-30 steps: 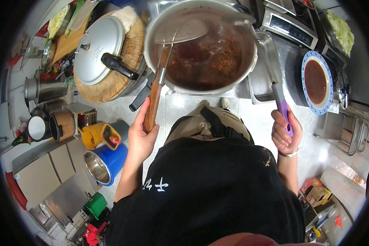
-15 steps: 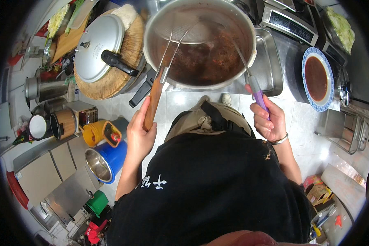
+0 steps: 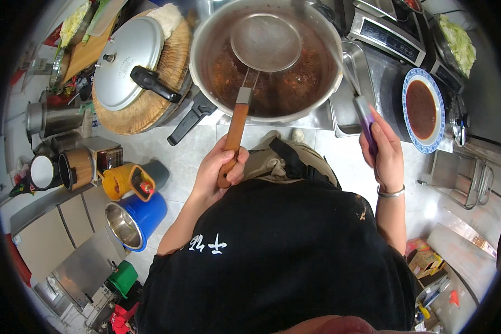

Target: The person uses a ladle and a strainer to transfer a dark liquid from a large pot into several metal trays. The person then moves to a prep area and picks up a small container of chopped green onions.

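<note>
My left hand (image 3: 220, 170) is closed round the wooden handle of a round mesh strainer (image 3: 266, 43). The strainer's mesh is over the dark reddish-brown liquid in a large metal pot (image 3: 196, 78), and it looks empty. In my right hand (image 3: 388, 147) is a purple-handled utensil (image 3: 366, 119) with a thin metal shaft. That shaft runs up over the pot's right rim; its far end is blurred, so I cannot tell its kind. A black pot handle (image 3: 192, 118) sticks out at the pot's lower left.
Left of the pot, a pressure cooker lid (image 3: 129, 61) lies on a round wooden chopping block (image 3: 175, 58). A metal tray (image 3: 367, 72) sits at the pot's right. Farther right are a blue-rimmed bowl (image 3: 409, 131) of brown sauce and an induction cooker (image 3: 389, 36).
My left hand has moved right, bringing the strainer's handle nearer upright and its mesh rightward. My right hand has shifted right and down, drawing the utensil's shaft out toward the pot's right rim.
</note>
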Demonstrator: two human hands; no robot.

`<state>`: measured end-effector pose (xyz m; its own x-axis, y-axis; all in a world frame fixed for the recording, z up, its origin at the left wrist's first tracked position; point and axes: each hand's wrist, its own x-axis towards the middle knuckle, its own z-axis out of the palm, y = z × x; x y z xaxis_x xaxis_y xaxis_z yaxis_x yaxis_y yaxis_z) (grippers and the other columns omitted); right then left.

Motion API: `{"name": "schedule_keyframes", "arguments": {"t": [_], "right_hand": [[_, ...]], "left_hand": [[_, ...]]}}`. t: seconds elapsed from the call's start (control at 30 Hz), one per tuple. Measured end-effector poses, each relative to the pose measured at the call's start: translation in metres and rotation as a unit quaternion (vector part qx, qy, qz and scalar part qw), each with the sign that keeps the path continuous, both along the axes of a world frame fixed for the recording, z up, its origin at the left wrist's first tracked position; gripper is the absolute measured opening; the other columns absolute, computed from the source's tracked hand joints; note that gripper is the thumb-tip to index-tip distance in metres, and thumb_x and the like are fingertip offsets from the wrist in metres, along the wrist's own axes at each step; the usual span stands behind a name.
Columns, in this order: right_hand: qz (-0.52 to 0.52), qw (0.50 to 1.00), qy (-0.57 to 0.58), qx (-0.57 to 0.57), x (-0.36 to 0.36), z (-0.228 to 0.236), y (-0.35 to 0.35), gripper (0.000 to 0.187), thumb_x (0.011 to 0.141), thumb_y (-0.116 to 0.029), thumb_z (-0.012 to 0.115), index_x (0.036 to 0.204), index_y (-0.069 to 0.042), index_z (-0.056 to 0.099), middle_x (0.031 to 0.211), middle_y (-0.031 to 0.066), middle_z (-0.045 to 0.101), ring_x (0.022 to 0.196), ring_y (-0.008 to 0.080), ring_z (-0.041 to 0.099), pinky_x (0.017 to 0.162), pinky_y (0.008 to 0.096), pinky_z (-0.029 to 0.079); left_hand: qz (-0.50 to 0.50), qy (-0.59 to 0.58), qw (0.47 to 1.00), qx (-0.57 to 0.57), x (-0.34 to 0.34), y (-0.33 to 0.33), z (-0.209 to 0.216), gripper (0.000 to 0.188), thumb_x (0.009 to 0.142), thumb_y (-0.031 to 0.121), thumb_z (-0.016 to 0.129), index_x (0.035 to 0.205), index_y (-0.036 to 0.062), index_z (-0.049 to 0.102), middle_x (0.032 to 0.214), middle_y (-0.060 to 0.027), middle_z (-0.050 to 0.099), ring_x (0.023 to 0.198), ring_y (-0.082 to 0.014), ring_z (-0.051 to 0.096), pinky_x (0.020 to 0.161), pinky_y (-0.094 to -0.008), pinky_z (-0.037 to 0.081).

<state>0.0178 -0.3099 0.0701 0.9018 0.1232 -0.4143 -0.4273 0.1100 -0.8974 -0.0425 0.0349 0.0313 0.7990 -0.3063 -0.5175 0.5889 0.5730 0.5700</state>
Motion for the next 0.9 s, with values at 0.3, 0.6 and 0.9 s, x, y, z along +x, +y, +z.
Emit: {"name": "schedule_keyframes", "arguments": {"t": [0.3, 0.6, 0.9], "right_hand": [[0.105, 0.726, -0.380, -0.563, 0.050, -0.004, 0.027, 0.039, 0.086, -0.010, 0.067, 0.124, -0.017, 0.066, 0.077, 0.0112, 0.065, 0.065, 0.0260, 0.063, 0.059, 0.0371, 0.049], [0.141, 0.564, -0.394, -0.712, 0.095, -0.021, 0.035, 0.034, 0.089, -0.017, 0.063, 0.122, -0.023, 0.065, 0.078, 0.0081, 0.056, 0.064, 0.0284, 0.062, 0.055, 0.0396, 0.049], [0.164, 0.538, -0.394, -0.727, 0.111, -0.026, 0.035, 0.031, 0.090, -0.020, 0.062, 0.121, -0.023, 0.065, 0.079, 0.0083, 0.057, 0.067, 0.0293, 0.063, 0.058, 0.0401, 0.050]], "left_hand": [[0.004, 0.073, 0.996, -0.058, 0.021, -0.021, -0.010, 0.029, 0.099, 0.016, 0.046, 0.125, 0.0019, 0.042, 0.088, -0.0076, 0.054, 0.062, -0.0102, 0.045, 0.057, -0.0241, 0.039], [0.023, 0.110, 0.988, -0.110, 0.028, -0.027, -0.017, 0.026, 0.099, 0.018, 0.049, 0.119, 0.0014, 0.047, 0.089, -0.0074, 0.056, 0.068, -0.0100, 0.047, 0.059, -0.0235, 0.040], [0.037, 0.134, 0.980, -0.143, 0.035, -0.029, -0.024, 0.024, 0.099, 0.018, 0.050, 0.116, 0.0013, 0.052, 0.089, -0.0074, 0.059, 0.068, -0.0091, 0.049, 0.059, -0.0218, 0.042]]}}
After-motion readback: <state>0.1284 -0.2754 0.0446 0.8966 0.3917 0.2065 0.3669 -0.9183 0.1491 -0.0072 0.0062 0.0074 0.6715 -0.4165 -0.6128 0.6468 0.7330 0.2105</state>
